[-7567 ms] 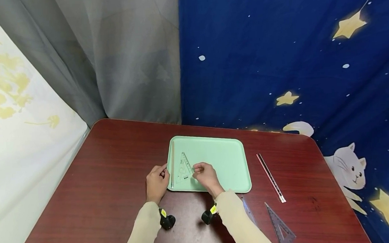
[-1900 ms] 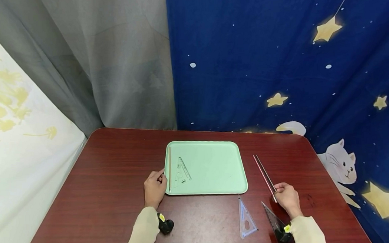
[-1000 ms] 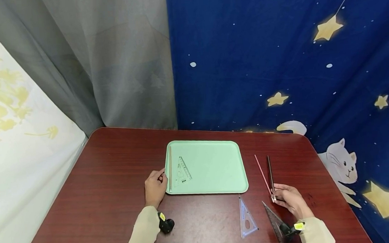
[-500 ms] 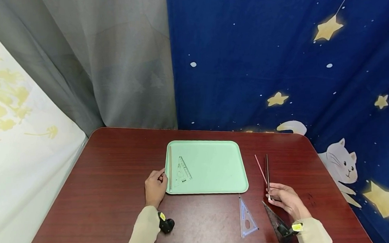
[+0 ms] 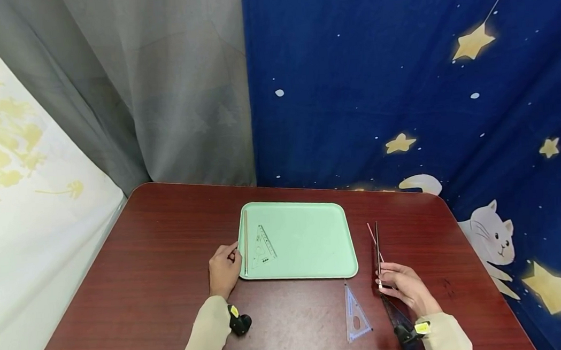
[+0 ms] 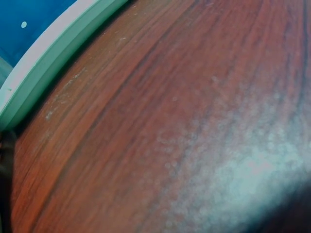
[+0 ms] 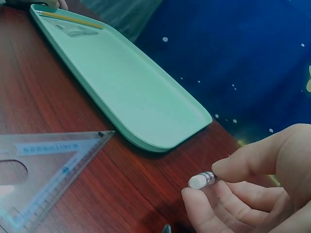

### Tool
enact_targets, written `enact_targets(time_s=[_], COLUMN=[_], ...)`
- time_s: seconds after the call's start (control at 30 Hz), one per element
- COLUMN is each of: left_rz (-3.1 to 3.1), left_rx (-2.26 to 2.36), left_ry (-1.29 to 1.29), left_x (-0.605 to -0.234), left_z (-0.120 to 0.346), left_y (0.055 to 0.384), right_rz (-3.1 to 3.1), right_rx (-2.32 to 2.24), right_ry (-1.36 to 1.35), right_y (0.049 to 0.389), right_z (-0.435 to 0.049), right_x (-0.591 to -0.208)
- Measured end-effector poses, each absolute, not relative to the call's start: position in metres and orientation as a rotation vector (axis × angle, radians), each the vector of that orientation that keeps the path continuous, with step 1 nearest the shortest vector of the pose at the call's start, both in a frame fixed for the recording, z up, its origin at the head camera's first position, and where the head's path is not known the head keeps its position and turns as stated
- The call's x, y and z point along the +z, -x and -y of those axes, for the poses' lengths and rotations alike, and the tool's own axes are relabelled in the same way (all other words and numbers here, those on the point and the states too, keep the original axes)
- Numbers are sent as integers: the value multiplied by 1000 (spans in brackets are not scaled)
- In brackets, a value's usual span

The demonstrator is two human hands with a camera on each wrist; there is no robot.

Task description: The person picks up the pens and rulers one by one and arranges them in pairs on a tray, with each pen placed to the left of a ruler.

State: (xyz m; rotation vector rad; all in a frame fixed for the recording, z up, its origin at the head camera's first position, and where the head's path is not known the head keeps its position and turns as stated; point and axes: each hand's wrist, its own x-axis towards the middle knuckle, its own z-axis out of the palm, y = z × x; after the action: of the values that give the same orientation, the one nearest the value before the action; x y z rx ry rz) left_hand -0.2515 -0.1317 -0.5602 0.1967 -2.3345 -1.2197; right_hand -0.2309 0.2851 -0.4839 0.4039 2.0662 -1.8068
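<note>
In the head view, my right hand pinches a dark pencil near its eraser end, above the table's right side. Its white eraser shows between thumb and fingers in the right wrist view. A pink-red pencil lies on the table beneath, partly hidden by the held one. At the left, my left hand grips the rim of the light green tray with curled fingers. On that tray, a yellow pencil lies along the left edge, beside a clear set square.
A blue-marked clear set square lies on the table in front of the tray's right corner. A dark set square sits partly under my right wrist. The brown table ends at curtains behind.
Earlier my right hand was at the set square on the tray, then moved to the two pencils. It separated the dark pencil from the pink-red one and carries it left. The left hand stays put.
</note>
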Motion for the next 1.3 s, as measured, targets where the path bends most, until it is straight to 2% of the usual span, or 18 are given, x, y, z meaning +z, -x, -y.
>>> enact_targets(time_s=[1.3], left_rz=[2314], left_rx=[-1228], left_ry=[-180], left_x=[-560], left_z=[132], left_y=[252], right_rz=[-1975], right_rx=[-1858], right_ry=[-303], right_y=[233], right_z=[-238], right_x=[-485])
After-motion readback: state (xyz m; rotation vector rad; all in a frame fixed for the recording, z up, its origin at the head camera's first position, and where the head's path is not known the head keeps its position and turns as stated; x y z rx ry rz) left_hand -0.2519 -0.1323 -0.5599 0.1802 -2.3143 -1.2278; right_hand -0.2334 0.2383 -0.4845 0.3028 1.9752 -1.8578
